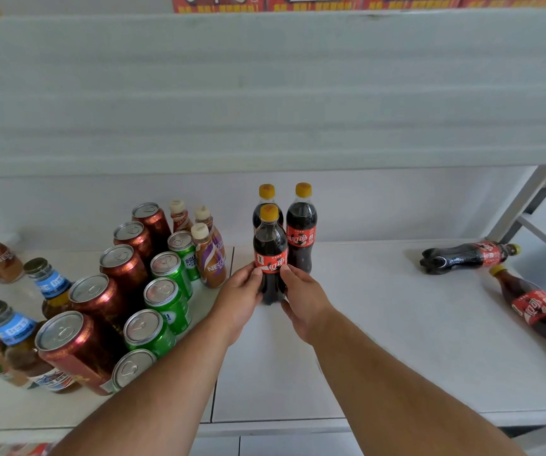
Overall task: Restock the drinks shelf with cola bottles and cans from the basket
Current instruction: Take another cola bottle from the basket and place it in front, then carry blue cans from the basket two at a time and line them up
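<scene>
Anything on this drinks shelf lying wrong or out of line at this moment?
Yes. Two cola bottles lie on their sides at the right end of the shelf: one near the back, another at the right edge. The three others stand upright, the front bottle held by the left hand and right hand.

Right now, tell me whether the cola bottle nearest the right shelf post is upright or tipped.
Tipped. That cola bottle lies on its side on the shelf, yellow cap pointing right.

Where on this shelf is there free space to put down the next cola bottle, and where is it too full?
Bare shelf lies between the standing cola bottles and the two lying bottles, and in front of both hands. Left of the left hand, cans stand crowded.
</scene>
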